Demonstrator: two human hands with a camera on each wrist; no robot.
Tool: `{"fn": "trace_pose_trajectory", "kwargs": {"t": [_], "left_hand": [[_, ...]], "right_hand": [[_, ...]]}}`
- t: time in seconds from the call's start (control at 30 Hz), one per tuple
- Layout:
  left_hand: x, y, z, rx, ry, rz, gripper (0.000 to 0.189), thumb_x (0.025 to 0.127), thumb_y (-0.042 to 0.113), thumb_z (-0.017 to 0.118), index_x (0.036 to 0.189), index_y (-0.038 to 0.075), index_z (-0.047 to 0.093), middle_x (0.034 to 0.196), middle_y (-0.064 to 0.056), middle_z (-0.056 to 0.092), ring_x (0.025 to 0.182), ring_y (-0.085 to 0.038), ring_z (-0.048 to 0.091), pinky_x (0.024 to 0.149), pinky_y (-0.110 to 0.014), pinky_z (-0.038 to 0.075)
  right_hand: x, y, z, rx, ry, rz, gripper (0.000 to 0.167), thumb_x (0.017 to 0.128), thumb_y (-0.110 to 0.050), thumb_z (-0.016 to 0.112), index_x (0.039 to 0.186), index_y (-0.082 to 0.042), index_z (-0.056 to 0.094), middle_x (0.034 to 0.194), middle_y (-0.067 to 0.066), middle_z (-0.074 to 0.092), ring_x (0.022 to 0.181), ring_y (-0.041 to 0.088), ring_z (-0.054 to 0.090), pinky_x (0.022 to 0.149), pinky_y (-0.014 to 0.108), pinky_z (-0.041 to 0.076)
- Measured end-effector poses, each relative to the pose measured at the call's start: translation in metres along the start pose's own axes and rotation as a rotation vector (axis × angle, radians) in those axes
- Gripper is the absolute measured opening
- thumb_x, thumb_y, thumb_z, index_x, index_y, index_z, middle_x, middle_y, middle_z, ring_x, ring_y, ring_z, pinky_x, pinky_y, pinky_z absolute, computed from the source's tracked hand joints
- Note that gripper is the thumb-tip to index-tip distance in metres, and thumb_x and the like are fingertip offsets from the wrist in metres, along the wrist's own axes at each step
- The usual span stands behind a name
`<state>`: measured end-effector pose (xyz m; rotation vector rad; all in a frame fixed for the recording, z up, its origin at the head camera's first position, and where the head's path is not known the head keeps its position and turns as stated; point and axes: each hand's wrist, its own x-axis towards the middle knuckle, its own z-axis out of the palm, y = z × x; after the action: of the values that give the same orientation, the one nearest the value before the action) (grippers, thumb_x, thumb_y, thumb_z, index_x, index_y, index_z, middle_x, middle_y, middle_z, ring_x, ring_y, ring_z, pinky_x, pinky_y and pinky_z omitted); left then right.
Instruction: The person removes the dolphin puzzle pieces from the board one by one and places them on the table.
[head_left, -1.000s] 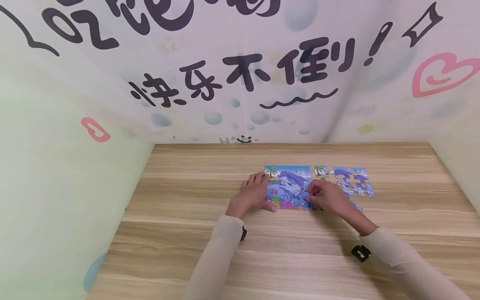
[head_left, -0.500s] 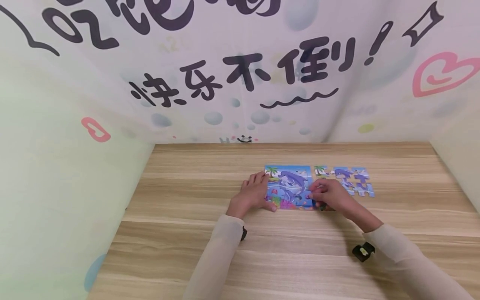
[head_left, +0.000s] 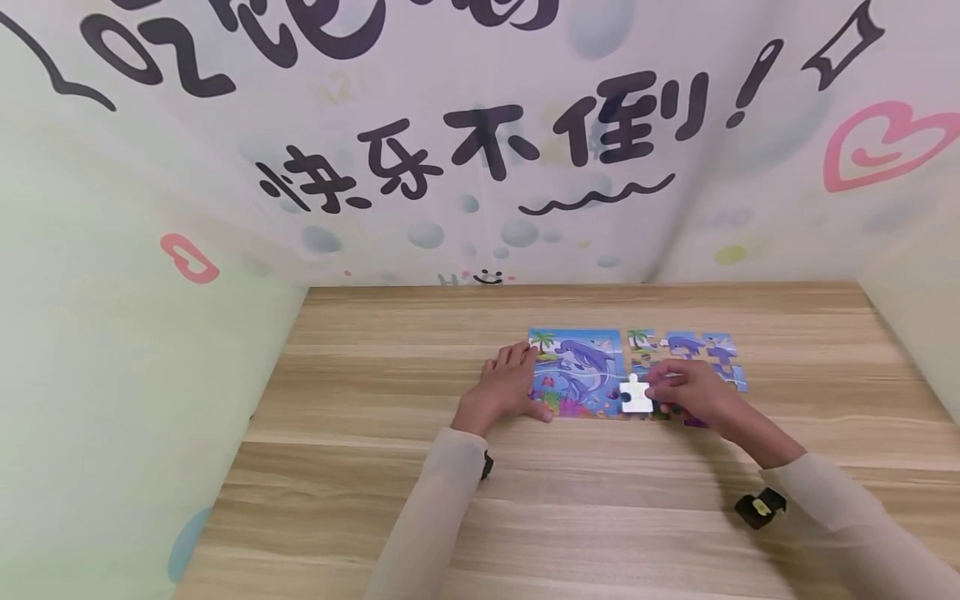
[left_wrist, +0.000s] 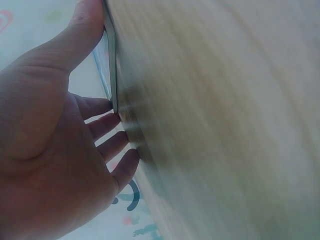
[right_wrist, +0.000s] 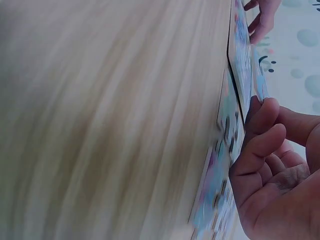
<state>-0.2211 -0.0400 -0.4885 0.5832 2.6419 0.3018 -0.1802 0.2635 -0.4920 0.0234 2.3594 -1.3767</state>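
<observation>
A dolphin jigsaw puzzle in a flat tray lies on the table in the head view. My left hand rests along its left side, thumb near the front corner and fingers spread towards the back. In the left wrist view, the thumb and index finger touch the tray's edge. At the puzzle's right side my right hand pinches a jigsaw piece between thumb and fingers. The piece is tilted up and shows a whitish face in the head view. Other loose puzzle pieces lie behind and under the right hand, partly hidden.
The wooden table meets a printed cloth wall at its back edge. A black wrist device is worn at the right sleeve, another at the left. Bare wood lies in front of the puzzle.
My right hand has moved right with the jigsaw piece, away from the puzzle's right edge, and the piece's whitish face has come into sight. My left hand has stayed in place.
</observation>
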Motion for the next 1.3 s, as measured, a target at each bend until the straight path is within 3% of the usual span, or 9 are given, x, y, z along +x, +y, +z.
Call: {"fn": "trace_pose_trajectory", "kwargs": {"t": [0.2,0.53,0.7,0.93,1.3], "left_hand": [[-0.002,0.002,-0.002,0.004,-0.001,0.001,0.110,0.078,0.057,0.076,0.158,0.010,0.018,0.162,-0.008,0.019,0.146,-0.028,0.021,0.114,-0.045,0.026],[-0.001,0.001,0.000,0.005,0.005,0.007,0.110,0.077,0.057,0.076,0.158,0.010,0.018,0.162,-0.008,0.019,0.147,-0.028,0.020,0.114,-0.045,0.026],[0.000,-0.001,0.001,0.011,0.005,0.009,0.112,0.077,0.059,0.075,0.159,0.011,0.016,0.162,-0.007,0.017,0.148,-0.026,0.019,0.115,-0.044,0.026],[0.000,-0.001,0.001,0.010,-0.002,0.011,0.112,0.077,0.060,0.075,0.159,0.010,0.016,0.162,-0.007,0.017,0.148,-0.026,0.018,0.114,-0.044,0.026],[0.000,-0.001,0.002,0.004,-0.001,0.009,0.111,0.077,0.059,0.075,0.159,0.010,0.017,0.162,-0.007,0.018,0.147,-0.026,0.019,0.113,-0.044,0.027]], "right_hand": [[-0.007,0.007,-0.012,-0.011,0.003,-0.002,0.028,0.094,-0.013,0.068,0.114,0.005,0.060,0.086,0.004,0.070,0.071,0.014,0.062,0.062,0.029,0.047],[-0.017,0.024,-0.033,0.001,0.021,0.055,0.036,0.093,-0.018,0.069,0.118,0.005,0.059,0.084,-0.001,0.070,0.068,0.008,0.059,0.057,0.030,0.046],[-0.024,0.030,-0.042,-0.017,0.019,0.083,0.034,0.095,-0.020,0.068,0.118,0.004,0.058,0.088,-0.003,0.071,0.070,0.009,0.060,0.060,0.030,0.046],[-0.032,0.039,-0.055,-0.006,0.030,0.095,0.038,0.094,-0.024,0.069,0.118,0.003,0.059,0.073,-0.006,0.066,0.068,0.008,0.060,0.059,0.029,0.044],[-0.041,0.061,-0.073,-0.020,0.058,0.132,0.034,0.095,-0.024,0.068,0.117,0.001,0.062,0.073,-0.006,0.065,0.067,0.007,0.058,0.058,0.028,0.046]]}}
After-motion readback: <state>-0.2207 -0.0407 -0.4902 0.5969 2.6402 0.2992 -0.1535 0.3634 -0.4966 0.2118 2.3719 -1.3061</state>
